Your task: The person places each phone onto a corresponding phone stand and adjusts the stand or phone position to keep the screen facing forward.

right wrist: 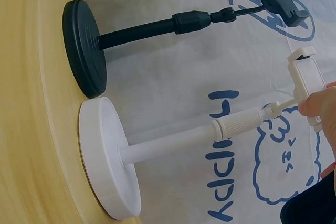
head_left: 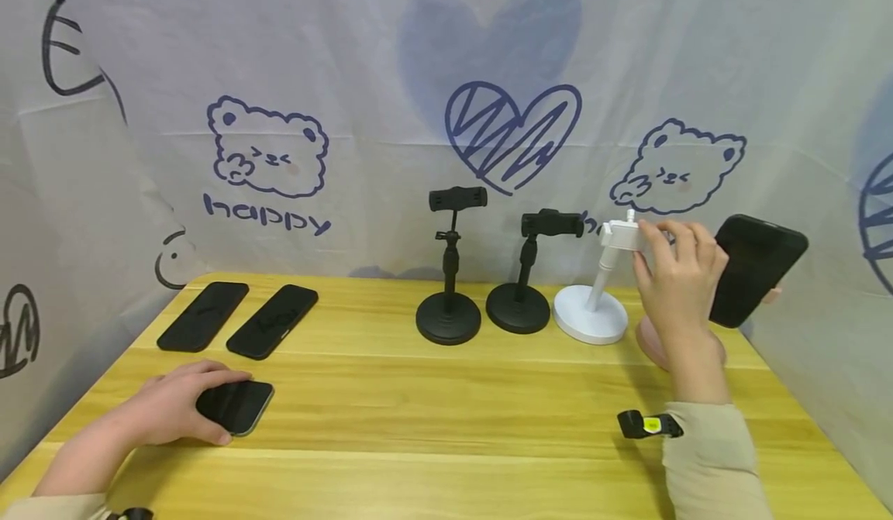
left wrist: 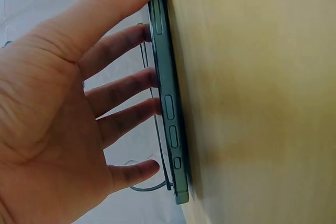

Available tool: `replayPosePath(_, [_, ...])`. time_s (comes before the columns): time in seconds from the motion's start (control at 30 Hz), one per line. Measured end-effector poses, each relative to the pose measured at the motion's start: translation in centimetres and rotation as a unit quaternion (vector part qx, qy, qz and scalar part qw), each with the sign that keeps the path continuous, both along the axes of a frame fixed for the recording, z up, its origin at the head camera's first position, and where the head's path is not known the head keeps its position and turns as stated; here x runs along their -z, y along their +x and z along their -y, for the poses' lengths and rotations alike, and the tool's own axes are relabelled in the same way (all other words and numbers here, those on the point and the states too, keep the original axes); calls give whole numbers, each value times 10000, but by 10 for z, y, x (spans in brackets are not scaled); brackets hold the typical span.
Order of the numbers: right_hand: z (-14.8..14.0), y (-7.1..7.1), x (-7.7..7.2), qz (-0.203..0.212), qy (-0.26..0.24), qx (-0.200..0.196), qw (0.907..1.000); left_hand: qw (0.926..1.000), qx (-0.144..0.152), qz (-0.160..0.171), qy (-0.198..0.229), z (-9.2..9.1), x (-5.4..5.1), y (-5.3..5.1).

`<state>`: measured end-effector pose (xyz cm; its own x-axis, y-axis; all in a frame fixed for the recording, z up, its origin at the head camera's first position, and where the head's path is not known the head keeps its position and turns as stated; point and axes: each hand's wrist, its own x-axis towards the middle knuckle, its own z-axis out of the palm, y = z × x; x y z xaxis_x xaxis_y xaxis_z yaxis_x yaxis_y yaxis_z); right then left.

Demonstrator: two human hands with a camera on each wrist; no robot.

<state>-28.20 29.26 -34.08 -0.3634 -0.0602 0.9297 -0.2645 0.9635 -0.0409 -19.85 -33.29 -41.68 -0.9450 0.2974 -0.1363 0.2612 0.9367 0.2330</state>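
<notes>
My left hand (head_left: pixel 177 404) grips a dark phone (head_left: pixel 244 404) that lies screen up at the front left of the table. Its thumb is at one long edge of the phone and its fingers reach the far side; the green side frame with buttons (left wrist: pixel 170 108) shows in the left wrist view. On the right, my right hand (head_left: pixel 680 287) pinches the clamp (head_left: pixel 619 235) at the top of a white phone stand (head_left: pixel 591 318). That stand's round base rests on the table, its pole leaning slightly in the head view.
Two more dark phones (head_left: pixel 204 317) (head_left: pixel 274 322) lie behind my left hand. Two black phone stands (head_left: pixel 449 320) (head_left: pixel 518 308) are left of the white one. Behind my right hand, a pink stand (head_left: pixel 650 342) carries a phone (head_left: pixel 756 268). A printed cloth (head_left: pixel 377 117) hangs behind.
</notes>
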Motion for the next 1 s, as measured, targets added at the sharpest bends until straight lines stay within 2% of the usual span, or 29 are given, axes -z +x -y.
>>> replayPosePath(0.27, [1,1,-1,-8,-21,-1,10000,9999,98,10,54,-1,-5,-1])
replayPosePath(0.53, [2,0,0,44,-92,-4,9999,9998,-98,76,142,1,-4,0])
replayPosePath(0.7, [3,0,0,107,-138,7,9998,9996,-63,-180,198,2,-1,2])
replayPosePath(0.83, [3,0,0,178,-160,-4,9997,9989,-42,-455,79,1,-1,4])
replayPosePath(1.0, [3,0,0,99,-166,-50,9998,9987,-56,-506,-98,-1,-2,4])
